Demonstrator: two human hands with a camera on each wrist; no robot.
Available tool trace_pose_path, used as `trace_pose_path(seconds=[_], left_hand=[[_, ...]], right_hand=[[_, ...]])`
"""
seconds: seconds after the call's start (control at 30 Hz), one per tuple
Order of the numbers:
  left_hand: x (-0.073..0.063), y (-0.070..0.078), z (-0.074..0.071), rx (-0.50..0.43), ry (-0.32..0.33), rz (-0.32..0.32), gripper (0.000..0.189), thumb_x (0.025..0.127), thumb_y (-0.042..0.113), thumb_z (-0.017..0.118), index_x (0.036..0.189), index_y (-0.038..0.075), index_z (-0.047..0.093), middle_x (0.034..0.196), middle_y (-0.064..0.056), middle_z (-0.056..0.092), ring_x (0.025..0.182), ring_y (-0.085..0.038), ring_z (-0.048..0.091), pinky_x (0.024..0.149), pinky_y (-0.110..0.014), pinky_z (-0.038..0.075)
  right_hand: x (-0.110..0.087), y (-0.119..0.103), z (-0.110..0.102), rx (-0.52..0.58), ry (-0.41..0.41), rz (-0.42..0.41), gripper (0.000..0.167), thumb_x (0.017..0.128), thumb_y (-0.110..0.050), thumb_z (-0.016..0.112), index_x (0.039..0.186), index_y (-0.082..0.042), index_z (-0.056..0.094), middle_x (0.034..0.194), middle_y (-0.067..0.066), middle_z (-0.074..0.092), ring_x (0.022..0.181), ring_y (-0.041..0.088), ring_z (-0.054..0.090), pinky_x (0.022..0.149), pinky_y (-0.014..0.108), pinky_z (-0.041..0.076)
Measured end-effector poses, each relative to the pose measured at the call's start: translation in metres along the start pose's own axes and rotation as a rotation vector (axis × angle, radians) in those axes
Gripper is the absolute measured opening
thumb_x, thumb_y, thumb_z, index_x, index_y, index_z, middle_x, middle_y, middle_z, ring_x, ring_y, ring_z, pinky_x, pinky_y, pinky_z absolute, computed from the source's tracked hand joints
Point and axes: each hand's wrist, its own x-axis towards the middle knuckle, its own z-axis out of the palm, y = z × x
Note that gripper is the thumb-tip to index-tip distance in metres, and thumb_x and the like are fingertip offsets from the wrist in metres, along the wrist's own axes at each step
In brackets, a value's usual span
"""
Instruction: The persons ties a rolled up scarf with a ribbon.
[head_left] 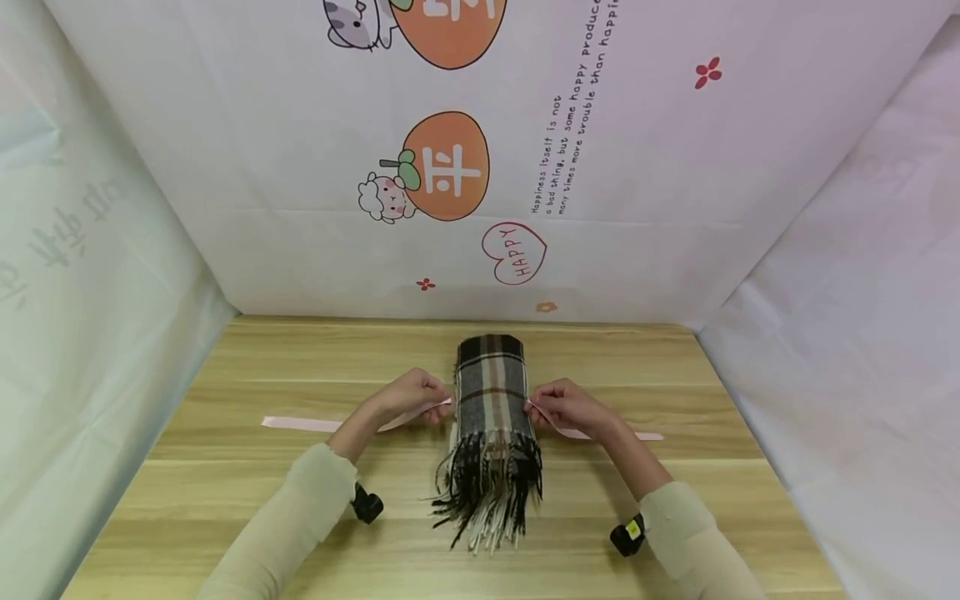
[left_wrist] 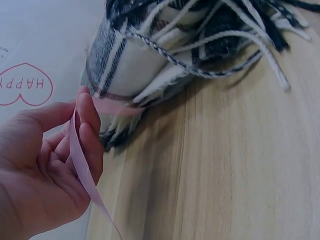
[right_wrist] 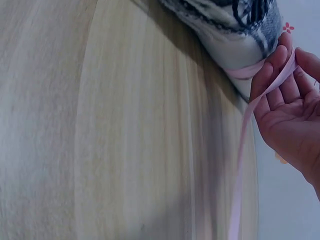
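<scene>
A rolled plaid scarf (head_left: 491,392) in black, grey, white and brown lies lengthwise on the table, its fringe spread toward the person. A pink ribbon (head_left: 300,423) passes beneath the roll, with a tail out to each side. On the scarf's left side, the left hand (head_left: 414,395) pinches the ribbon between thumb and fingertips. The right hand (head_left: 566,406) pinches the ribbon likewise at the scarf's right side. In the left wrist view the ribbon (left_wrist: 82,160) drapes down past the palm; in the right wrist view the ribbon (right_wrist: 242,135) hangs from the fingertips.
The wood-grain table (head_left: 262,500) runs back to a white printed sheet (head_left: 622,250) that stands as a wall. White sheets also close off the left and right sides. Small black devices (head_left: 367,504) sit at both wrists.
</scene>
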Motion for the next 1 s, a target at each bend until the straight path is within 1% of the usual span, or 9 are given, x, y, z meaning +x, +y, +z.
trace_pose_path(seconds=[0.03, 0.13, 0.27, 0.43, 0.53, 0.63, 0.73, 0.83, 1.0], left_hand=[[0.000, 0.001, 0.001, -0.011, 0.003, 0.005, 0.032, 0.105, 0.006, 0.047, 0.106, -0.025, 0.057, 0.095, -0.027, 0.064, 0.069, -0.014, 0.061, 0.069, -0.031, 0.055], [0.000, 0.005, 0.004, -0.042, 0.010, 0.007, 0.031, 0.105, 0.006, 0.047, 0.107, -0.023, 0.058, 0.090, -0.021, 0.065, 0.070, -0.016, 0.061, 0.071, -0.032, 0.055], [0.000, 0.012, 0.009, -0.051, 0.026, 0.007, 0.027, 0.104, 0.006, 0.048, 0.105, -0.017, 0.063, 0.086, -0.018, 0.065, 0.069, -0.016, 0.061, 0.074, -0.035, 0.055], [-0.001, 0.021, 0.015, 0.001, 0.047, 0.026, 0.027, 0.104, 0.007, 0.048, 0.102, -0.014, 0.066, 0.085, -0.014, 0.069, 0.071, -0.017, 0.065, 0.084, -0.049, 0.056], [-0.002, 0.026, 0.019, 0.050, 0.056, 0.039, 0.028, 0.105, 0.008, 0.048, 0.105, -0.013, 0.067, 0.090, -0.013, 0.073, 0.077, -0.021, 0.070, 0.091, -0.055, 0.054], [-0.001, 0.030, 0.021, 0.090, 0.061, 0.052, 0.030, 0.105, 0.011, 0.047, 0.113, -0.012, 0.066, 0.099, -0.019, 0.075, 0.084, -0.025, 0.074, 0.093, -0.055, 0.054], [0.001, 0.033, 0.024, 0.114, 0.074, 0.064, 0.032, 0.105, 0.011, 0.048, 0.119, -0.011, 0.064, 0.104, -0.022, 0.074, 0.086, -0.024, 0.075, 0.091, -0.053, 0.055], [0.004, 0.035, 0.027, 0.088, 0.100, 0.058, 0.030, 0.104, 0.010, 0.049, 0.120, -0.011, 0.064, 0.104, -0.023, 0.074, 0.082, -0.022, 0.076, 0.088, -0.052, 0.056], [0.007, 0.033, 0.034, 0.058, 0.147, 0.069, 0.027, 0.102, 0.007, 0.052, 0.116, -0.012, 0.066, 0.101, -0.023, 0.074, 0.077, -0.018, 0.075, 0.082, -0.038, 0.060]], right_hand=[[0.000, -0.001, 0.001, 0.002, 0.003, -0.008, 0.028, 0.105, -0.017, 0.050, 0.103, 0.004, 0.068, 0.083, 0.004, 0.068, 0.073, 0.009, 0.063, 0.061, 0.018, 0.049], [0.002, -0.005, 0.007, -0.010, 0.010, -0.024, 0.030, 0.105, -0.019, 0.051, 0.107, 0.007, 0.066, 0.085, 0.002, 0.069, 0.075, 0.009, 0.064, 0.063, 0.020, 0.050], [0.005, -0.010, 0.014, -0.043, 0.035, -0.025, 0.032, 0.104, -0.021, 0.054, 0.109, 0.008, 0.066, 0.086, 0.002, 0.069, 0.078, 0.010, 0.065, 0.071, 0.024, 0.055], [0.005, -0.017, 0.025, -0.103, 0.091, -0.041, 0.033, 0.104, -0.018, 0.054, 0.112, 0.012, 0.064, 0.086, 0.002, 0.069, 0.079, 0.010, 0.065, 0.074, 0.027, 0.057], [0.004, -0.019, 0.031, -0.131, 0.129, -0.065, 0.034, 0.103, -0.018, 0.055, 0.113, 0.013, 0.064, 0.087, 0.003, 0.070, 0.078, 0.011, 0.064, 0.075, 0.029, 0.057], [0.004, -0.021, 0.036, -0.144, 0.164, -0.083, 0.034, 0.103, -0.018, 0.056, 0.114, 0.013, 0.065, 0.090, 0.005, 0.072, 0.080, 0.012, 0.065, 0.077, 0.030, 0.057], [0.005, -0.022, 0.040, -0.147, 0.194, -0.090, 0.034, 0.103, -0.018, 0.056, 0.117, 0.011, 0.065, 0.096, 0.008, 0.073, 0.085, 0.012, 0.067, 0.079, 0.028, 0.057], [0.006, -0.022, 0.042, -0.144, 0.219, -0.095, 0.033, 0.103, -0.017, 0.056, 0.120, 0.010, 0.065, 0.103, 0.010, 0.073, 0.091, 0.012, 0.068, 0.082, 0.026, 0.057], [0.006, -0.024, 0.046, -0.152, 0.261, -0.103, 0.034, 0.102, -0.019, 0.058, 0.121, 0.008, 0.066, 0.109, 0.014, 0.073, 0.097, 0.011, 0.068, 0.084, 0.025, 0.056]])
